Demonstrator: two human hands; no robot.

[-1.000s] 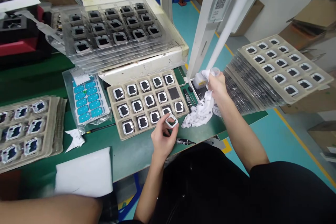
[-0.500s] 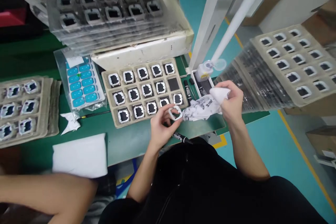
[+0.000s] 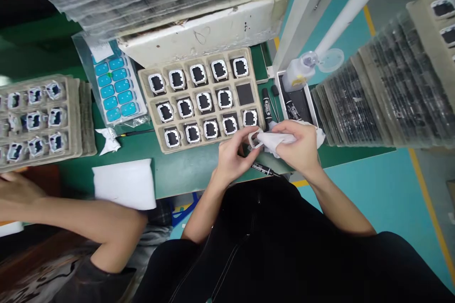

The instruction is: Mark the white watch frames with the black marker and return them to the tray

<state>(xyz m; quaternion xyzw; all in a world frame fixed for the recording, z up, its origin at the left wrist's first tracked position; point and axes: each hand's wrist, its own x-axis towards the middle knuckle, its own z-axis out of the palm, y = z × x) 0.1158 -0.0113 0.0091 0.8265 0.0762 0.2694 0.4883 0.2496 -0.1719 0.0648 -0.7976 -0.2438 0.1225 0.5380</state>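
Note:
Between thumb and fingers, my left hand (image 3: 234, 156) holds a small silver square frame (image 3: 255, 139) at the table's front edge. My right hand (image 3: 300, 146) is closed on a white cloth (image 3: 275, 141), which touches the frame's right side. Just behind my hands lies a beige tray (image 3: 206, 144) with rows of similar frames on dark pads; one compartment in its right column shows only a dark pad (image 3: 244, 94). A black marker (image 3: 265, 169) rests beneath my hands, near the edge.
Behind the tray, a white block (image 3: 206, 38) bears stacked clear trays. More tray stacks (image 3: 384, 90) stand at right, by a bottle (image 3: 299, 73). Left are blue parts in a bag (image 3: 115, 87), a folded white cloth (image 3: 124, 183), another tray (image 3: 73, 123) and a person's arm (image 3: 88, 218).
My right hand has brought the cloth left against the frame. The other person's arm has shifted, and its hand now shows at the left. The view has tilted lower.

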